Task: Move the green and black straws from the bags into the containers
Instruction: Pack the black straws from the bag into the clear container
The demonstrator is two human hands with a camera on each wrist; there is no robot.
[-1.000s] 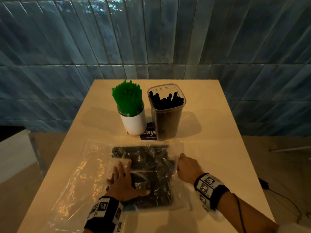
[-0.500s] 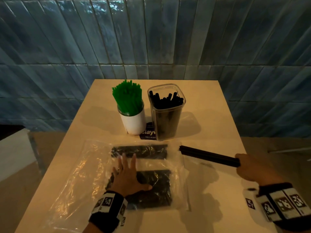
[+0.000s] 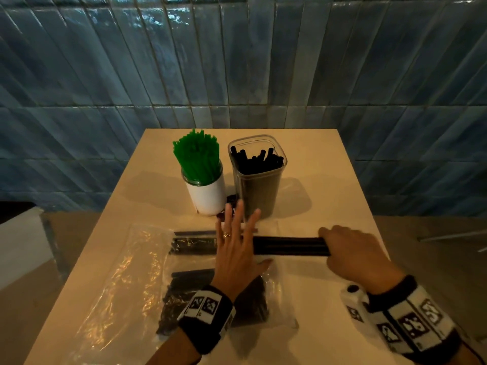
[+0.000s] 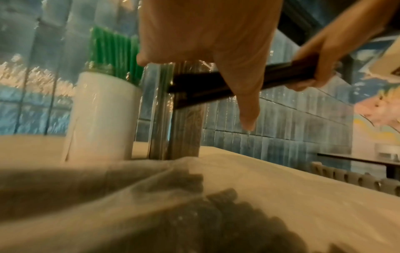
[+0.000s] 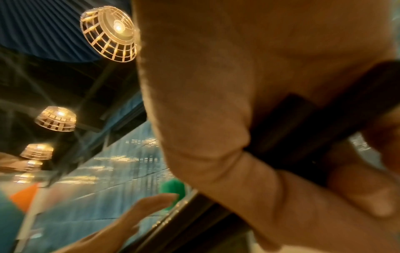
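Observation:
My right hand (image 3: 353,250) grips a bundle of black straws (image 3: 290,246) by its right end and holds it level above the table, in front of the clear square container (image 3: 259,191) that stands part-filled with black straws. My left hand (image 3: 234,248) is open with its fingers spread at the bundle's left end; I cannot tell whether it touches. In the left wrist view the bundle (image 4: 205,87) passes behind my left hand's fingers (image 4: 246,106). Beneath lies a clear plastic bag (image 3: 126,280) with more black straws (image 3: 184,293). Green straws (image 3: 197,156) stand in a white jar (image 3: 209,197).
The beige table (image 3: 329,185) stands against a blue tiled wall (image 3: 237,61). A dark printed card (image 3: 232,200) lies between the two containers. The table's right edge runs close beside my right wrist.
My right hand drew a bundle of black straws out of the bag to the right, then brought it back left. My left hand lifted off the bag and moved forward to the bundle's left end.

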